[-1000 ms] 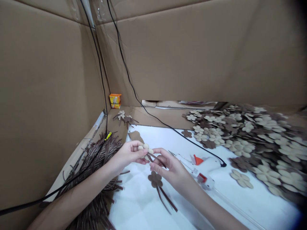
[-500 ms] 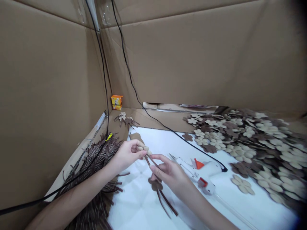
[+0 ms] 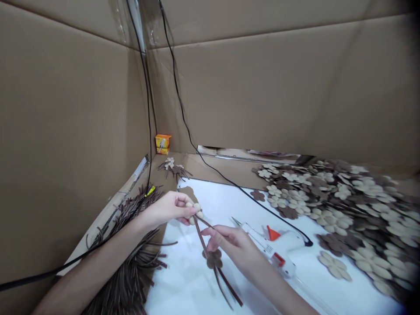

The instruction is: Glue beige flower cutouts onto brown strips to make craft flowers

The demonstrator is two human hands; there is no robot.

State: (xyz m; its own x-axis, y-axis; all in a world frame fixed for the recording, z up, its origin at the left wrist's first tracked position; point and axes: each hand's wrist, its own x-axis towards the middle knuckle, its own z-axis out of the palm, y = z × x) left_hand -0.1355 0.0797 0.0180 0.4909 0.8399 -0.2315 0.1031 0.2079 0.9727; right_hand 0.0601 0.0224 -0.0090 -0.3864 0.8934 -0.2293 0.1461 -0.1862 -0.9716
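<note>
The left grip (image 3: pixel 167 209) is clenched on a beige felt flower (image 3: pixel 194 211), its thumb and fingers pinching the petals. Brown felt strips (image 3: pixel 201 236) run from the flower. One reaches the fingertips (image 3: pixel 207 232) of the right grip (image 3: pixel 231 245), which is partly curled; whether it clamps that strip or only touches it cannot be told.

Just under the right grip, a brown felt flower (image 3: pixel 214 259) with long strips lies on the white-covered tabletop (image 3: pixel 183 291). Just to the right of the grip are small scissors (image 3: pixel 249 232) and a white hot glue gun (image 3: pixel 282 238) with orange and red parts, its black cable (image 3: pixel 262 205) crossing the tabletop.

Under and left of the left grip sits a heap of brown strips (image 3: pixel 126 280). Well to the right of both grips spreads a pile of beige and brown felt flowers (image 3: pixel 344 205). Beyond the left grip, an orange box (image 3: pixel 163 144) stands in the corner of the cardboard walls (image 3: pixel 262 78).
</note>
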